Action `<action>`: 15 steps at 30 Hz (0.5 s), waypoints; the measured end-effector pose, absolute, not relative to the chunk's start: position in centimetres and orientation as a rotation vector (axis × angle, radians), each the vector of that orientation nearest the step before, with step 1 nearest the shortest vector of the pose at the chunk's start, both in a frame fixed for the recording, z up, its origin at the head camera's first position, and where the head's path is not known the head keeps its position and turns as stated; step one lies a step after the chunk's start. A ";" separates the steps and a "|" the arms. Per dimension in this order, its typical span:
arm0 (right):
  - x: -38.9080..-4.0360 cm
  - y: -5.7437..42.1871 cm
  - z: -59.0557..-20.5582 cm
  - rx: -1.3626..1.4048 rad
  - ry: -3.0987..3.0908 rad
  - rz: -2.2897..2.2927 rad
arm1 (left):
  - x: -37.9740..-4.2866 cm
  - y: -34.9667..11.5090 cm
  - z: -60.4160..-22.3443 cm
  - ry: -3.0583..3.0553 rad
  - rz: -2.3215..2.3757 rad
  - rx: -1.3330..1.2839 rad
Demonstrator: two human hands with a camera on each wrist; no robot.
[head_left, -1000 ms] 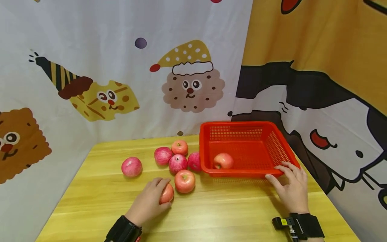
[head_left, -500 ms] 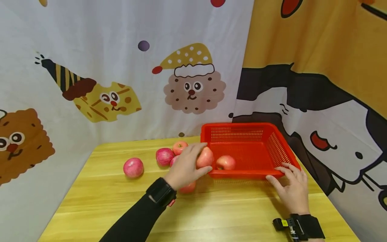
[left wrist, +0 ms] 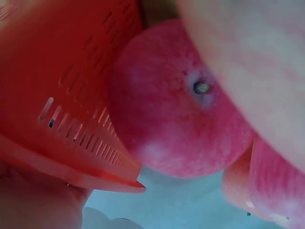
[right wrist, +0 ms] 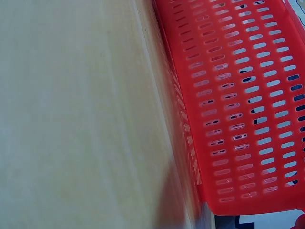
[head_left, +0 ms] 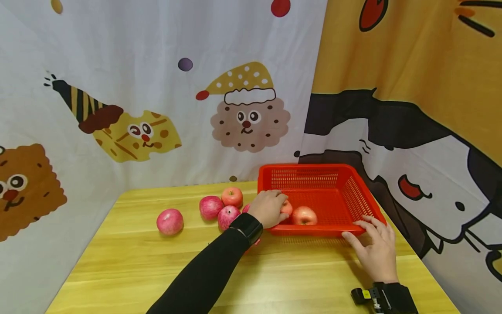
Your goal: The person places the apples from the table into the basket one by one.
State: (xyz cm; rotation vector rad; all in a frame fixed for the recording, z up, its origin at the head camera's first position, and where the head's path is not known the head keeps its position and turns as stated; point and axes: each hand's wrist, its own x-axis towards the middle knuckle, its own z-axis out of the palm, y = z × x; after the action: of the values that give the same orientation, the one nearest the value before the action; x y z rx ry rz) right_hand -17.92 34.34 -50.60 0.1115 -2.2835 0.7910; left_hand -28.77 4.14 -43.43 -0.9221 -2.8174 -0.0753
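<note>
Inside the left end of the red plastic basket (head_left: 313, 230), my left hand (head_left: 267, 209) holds an apple (head_left: 287, 209), its fingers curved over it. Another apple (head_left: 305, 216) lies in the basket just right of the held one. My right hand (head_left: 376, 250) grips the basket's near right corner, fingers over the rim and thumb outside. The left wrist view shows a pink apple (left wrist: 167, 105) close against the basket's slotted wall (left wrist: 71, 100). From the right wrist, the slotted basket side (right wrist: 238, 109) fills the right part; no right fingers show there.
Left of the basket, a pink apple (head_left: 211, 207), a lighter apple (head_left: 232, 197) and a darker one (head_left: 228, 217) sit together on the wooden table (head_left: 117, 270). A separate apple (head_left: 170, 221) lies further left. The left arm covers part of the group. A printed curtain (head_left: 157, 87) hangs behind.
My left hand has picked up an apple from the near table and carried it right, over the rim into the basket. The apple in the basket has shifted slightly right. My right hand stays at the rim.
</note>
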 end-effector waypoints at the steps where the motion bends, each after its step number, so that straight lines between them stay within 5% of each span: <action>1: -17.9 34.3 -50.6 0.115 -2.280 0.791 | -28.7 4.2 -43.5 -2.825 -0.066 -0.924; 15: -18.0 34.2 -50.6 0.128 -2.264 0.806 | -27.5 2.7 -42.6 -2.782 -0.158 -0.987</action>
State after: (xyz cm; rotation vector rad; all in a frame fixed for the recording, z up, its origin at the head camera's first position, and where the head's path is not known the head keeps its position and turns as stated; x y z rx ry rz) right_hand -17.98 34.23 -50.60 0.1281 -2.2639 0.8065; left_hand -27.50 2.69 -42.56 -0.9871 -2.7820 -0.1580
